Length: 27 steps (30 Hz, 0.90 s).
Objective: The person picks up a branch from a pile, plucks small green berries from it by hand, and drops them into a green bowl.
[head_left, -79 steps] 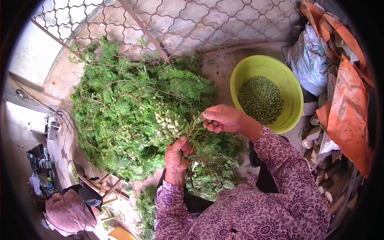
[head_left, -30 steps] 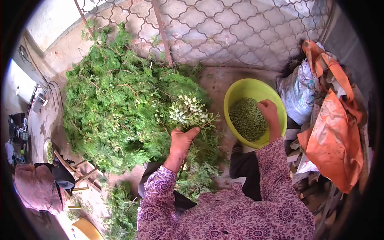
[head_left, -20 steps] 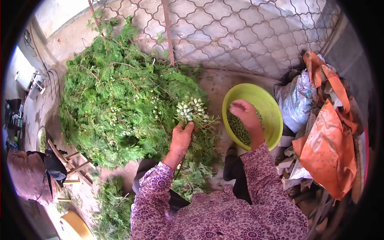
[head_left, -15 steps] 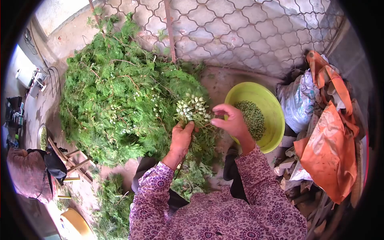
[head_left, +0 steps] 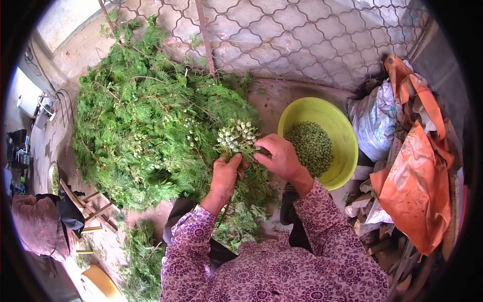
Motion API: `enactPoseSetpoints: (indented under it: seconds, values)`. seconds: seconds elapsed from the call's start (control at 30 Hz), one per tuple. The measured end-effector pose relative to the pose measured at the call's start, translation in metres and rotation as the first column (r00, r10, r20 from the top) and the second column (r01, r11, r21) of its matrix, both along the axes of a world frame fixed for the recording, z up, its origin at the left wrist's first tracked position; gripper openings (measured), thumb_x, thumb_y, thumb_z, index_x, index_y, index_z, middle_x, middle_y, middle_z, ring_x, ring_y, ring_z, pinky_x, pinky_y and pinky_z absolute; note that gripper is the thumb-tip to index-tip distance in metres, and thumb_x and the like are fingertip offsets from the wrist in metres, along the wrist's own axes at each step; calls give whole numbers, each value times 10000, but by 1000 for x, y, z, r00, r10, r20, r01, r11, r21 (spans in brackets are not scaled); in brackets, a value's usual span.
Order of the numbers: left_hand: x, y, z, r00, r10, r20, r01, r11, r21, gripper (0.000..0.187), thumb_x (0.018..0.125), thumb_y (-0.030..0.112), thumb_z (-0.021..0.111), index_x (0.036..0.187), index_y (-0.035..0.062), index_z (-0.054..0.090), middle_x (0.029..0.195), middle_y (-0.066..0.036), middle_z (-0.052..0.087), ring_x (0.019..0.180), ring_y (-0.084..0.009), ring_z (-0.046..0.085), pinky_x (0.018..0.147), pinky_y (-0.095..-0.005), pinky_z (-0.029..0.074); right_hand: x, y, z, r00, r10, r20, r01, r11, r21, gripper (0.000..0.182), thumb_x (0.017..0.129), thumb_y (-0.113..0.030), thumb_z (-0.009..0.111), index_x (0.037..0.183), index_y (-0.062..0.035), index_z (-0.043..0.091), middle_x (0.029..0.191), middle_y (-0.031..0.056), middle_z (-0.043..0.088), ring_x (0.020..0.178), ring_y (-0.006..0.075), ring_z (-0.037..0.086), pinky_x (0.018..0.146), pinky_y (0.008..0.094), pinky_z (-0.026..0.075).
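My left hand (head_left: pixel 226 174) is closed around the stem of a leafy evergreen sprig, with the thumb on top. A cluster of pale green cones (head_left: pixel 236 135) stands up from this sprig just beyond the thumb. At the cluster's right side, my right hand (head_left: pixel 278 157) has its thumb and forefinger pinched together; what lies between the fingertips is too small to make out. To the right of that hand sits a yellow-green basin (head_left: pixel 347 151) with many small green cones (head_left: pixel 311 148) heaped inside. A big pile of cut evergreen branches (head_left: pixel 136 116) spreads beyond my left hand.
A wavy wire-mesh gate (head_left: pixel 292 40) runs along the far side. On the right are a white woven sack (head_left: pixel 373 123), an orange sack (head_left: pixel 415 189) and wood pieces. A wooden stool frame (head_left: pixel 95 209) and a yellow bowl (head_left: pixel 99 283) are at left.
My right hand has moved left, away from the basin, up to the cone cluster, and its fingers have closed from a wider gap. My left hand still grips the sprig.
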<state>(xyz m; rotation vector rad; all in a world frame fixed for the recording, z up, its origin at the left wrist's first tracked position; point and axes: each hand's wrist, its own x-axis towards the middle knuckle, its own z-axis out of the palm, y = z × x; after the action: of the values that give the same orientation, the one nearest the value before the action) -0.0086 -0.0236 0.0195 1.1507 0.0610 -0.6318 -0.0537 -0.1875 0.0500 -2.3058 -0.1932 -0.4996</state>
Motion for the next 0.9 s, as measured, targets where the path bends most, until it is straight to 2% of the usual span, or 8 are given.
enactPoseSetpoints:
  seconds: [0.27,0.37,0.43,0.57,0.67,0.73,0.87,0.9]
  values:
    - [1,-3,2,999,19,-33,-19,1000,-15,148,826,113,539,929,9,521,749,-50,580,611,-120,546,456,-227,401,3,-1,-3,1000,-1,26,1,1000,21,222,667,-104,652,869,-53,575,792,116,558,720,280,561,615,340,451]
    - [1,-3,0,999,23,-44,-24,999,-36,136,821,108,547,915,13,527,733,-51,581,599,-122,545,445,-230,398,2,-1,-4,998,-1,57,0,1000,4,209,675,-83,651,864,-35,577,779,100,545,664,219,558,583,293,444]
    - [0,-4,0,997,69,-44,-72,995,-72,137,807,100,572,905,14,531,707,-55,586,564,-128,540,427,-239,393,1,4,0,1000,-14,5,14,996,90,186,669,-84,635,838,-50,567,776,112,552,699,274,556,598,333,448]
    - [2,-2,-5,993,97,-60,-102,992,-81,122,793,94,595,870,14,545,678,-60,592,530,-128,532,408,-238,381,3,9,-4,1000,-6,6,5,989,149,171,669,-71,631,825,-47,565,754,106,543,675,242,555,581,310,443]
    - [2,-1,-1,987,144,-67,-150,983,-103,102,784,89,608,828,13,558,670,-67,598,527,-126,532,404,-230,372,6,11,-7,998,-23,-58,36,972,233,147,681,-44,627,812,-36,562,729,64,546,641,156,547,567,256,434]
    - [0,-2,-1,987,160,-27,-162,982,-99,117,778,87,616,839,6,558,669,-66,599,500,-119,516,398,-223,362,9,12,-13,987,-1,-160,88,837,540,122,699,12,614,795,-33,555,703,-9,529,621,51,493,534,200,405]
    - [-2,-1,-1,990,137,16,-134,983,-123,156,771,88,627,871,7,540,651,-72,597,457,-115,488,394,-220,356,12,6,-19,982,15,-186,107,769,631,116,711,36,593,800,-27,555,694,-19,531,608,37,484,531,183,403]
    - [0,1,2,978,208,-12,-207,969,-133,157,771,88,628,873,13,534,640,-76,595,440,-110,472,391,-219,350,13,-1,-23,986,-52,-159,142,765,629,105,722,27,585,811,-21,556,690,-15,529,603,36,483,528,176,400]
